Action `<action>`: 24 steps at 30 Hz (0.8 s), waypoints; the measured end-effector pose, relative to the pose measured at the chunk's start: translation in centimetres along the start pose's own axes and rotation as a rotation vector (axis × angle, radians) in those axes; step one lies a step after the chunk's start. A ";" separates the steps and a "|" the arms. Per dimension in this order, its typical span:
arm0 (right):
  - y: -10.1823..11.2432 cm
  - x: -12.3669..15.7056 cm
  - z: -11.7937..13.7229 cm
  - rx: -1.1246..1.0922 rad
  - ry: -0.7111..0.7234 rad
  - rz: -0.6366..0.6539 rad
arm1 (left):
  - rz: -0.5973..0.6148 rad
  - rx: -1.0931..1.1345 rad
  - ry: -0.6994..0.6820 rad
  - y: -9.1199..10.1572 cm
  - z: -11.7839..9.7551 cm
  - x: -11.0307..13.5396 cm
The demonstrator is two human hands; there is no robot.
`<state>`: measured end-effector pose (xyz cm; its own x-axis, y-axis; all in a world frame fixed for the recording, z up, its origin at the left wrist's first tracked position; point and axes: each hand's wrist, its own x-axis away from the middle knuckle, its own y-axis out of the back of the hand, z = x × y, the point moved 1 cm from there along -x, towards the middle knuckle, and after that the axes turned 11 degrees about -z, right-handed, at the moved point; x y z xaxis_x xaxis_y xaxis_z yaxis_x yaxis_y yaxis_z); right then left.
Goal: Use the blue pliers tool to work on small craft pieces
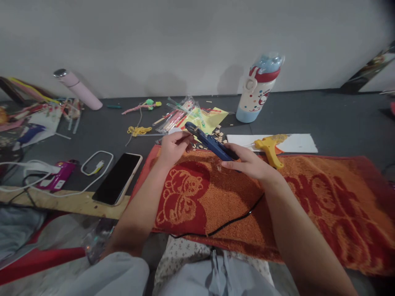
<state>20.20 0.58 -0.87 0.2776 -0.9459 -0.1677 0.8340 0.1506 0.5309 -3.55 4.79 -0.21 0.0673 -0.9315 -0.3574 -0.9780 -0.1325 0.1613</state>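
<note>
My right hand [247, 161] is closed around the handles of a dark blue hand tool that looks like a pair of pliers [211, 143], held above the towel with its head pointing up and to the left. My left hand [175, 147] is beside that head, thumb and fingers pinched together. Whatever is between those fingers is too small or hidden to make out. Small pale wooden bits [218, 133] lie scattered just behind the tool. Beneath both hands spreads an orange and red towel [234, 189].
Behind are plastic-wrapped sticks [177, 115], yellow paper [216, 119] and yellow yarn [138, 130]. A yellow glue gun [270, 149] rests on a white board [298, 143] by a water bottle [259, 92]. Leftward lie a phone [118, 179], a pink flask [82, 91] and a power strip [58, 174].
</note>
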 end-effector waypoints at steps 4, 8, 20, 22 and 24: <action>0.0 0.0 0.0 -0.005 -0.001 0.006 | -0.006 0.013 0.001 0.0 0.0 0.0; -0.1 0.0 -0.2 0.001 0.002 0.002 | -0.004 0.037 0.008 0.0 -0.1 0.0; -0.4 0.0 -0.7 -0.035 0.026 -0.023 | 0.059 0.013 0.025 0.1 -0.2 0.0; -0.4 0.0 -0.7 -0.037 0.015 -0.020 | 0.063 0.003 0.032 0.1 -0.1 0.0; -0.5 0.0 -0.8 -0.039 0.011 -0.020 | 0.060 -0.013 0.035 0.2 0.0 0.0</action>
<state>20.17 0.70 -1.79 0.2655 -0.9457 -0.1877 0.8572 0.1424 0.4948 -3.74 4.75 -0.14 0.0158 -0.9492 -0.3143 -0.9777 -0.0804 0.1938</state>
